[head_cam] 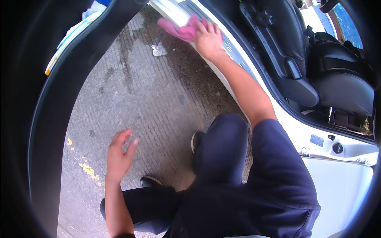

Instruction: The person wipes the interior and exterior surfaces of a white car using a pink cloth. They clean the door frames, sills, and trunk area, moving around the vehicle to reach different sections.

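Observation:
Under my right hand (208, 40) is a pink cloth (189, 29), pressed onto the white door sill (256, 77) of a car. The fingers curl over the cloth, and one end of it trails out to the left. A grey sill plate with slots runs along the sill beside the hand. My left hand (120, 151) is in the air above the concrete floor, its fingers bent and apart, with nothing in it.
A dark door panel (56, 98) with papers in its pocket (71, 38) curves along the left. Black car seats (285, 50) are at the right. Crumpled clear plastic (159, 50) lies on the ribbed concrete (134, 89). A door striker (305, 151) juts from the pillar.

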Demonstrator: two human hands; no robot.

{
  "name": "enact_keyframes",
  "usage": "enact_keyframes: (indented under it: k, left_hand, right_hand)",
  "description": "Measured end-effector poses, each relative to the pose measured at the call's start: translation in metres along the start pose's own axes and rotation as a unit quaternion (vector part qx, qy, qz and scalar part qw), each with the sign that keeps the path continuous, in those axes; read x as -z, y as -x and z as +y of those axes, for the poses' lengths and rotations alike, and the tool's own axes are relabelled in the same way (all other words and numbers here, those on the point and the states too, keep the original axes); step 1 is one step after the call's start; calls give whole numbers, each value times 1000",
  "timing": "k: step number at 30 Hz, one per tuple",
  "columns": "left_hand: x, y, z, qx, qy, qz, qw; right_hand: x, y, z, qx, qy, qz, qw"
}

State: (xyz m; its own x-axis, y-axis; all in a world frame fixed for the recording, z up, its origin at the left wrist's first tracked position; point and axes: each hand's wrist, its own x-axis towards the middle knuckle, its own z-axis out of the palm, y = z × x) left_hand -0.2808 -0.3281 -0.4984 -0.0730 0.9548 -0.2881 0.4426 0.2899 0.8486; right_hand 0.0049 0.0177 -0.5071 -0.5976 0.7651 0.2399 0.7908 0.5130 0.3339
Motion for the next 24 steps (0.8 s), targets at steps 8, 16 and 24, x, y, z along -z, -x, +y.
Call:
enact_keyframes:
  k: [8,16,24]
  left_hand:
    - [-32,-19,7,-3,419,152,895]
    - [-57,-5,45,28,620,-99,778]
    - [-27,-8,47,-50,356,-59,931]
  right_hand:
    - [122,42,-108,-136,-641,-265,707]
    - [143,134,-155,81,-692,-103,710]
    - [151,170,15,-139,-212,81,964]
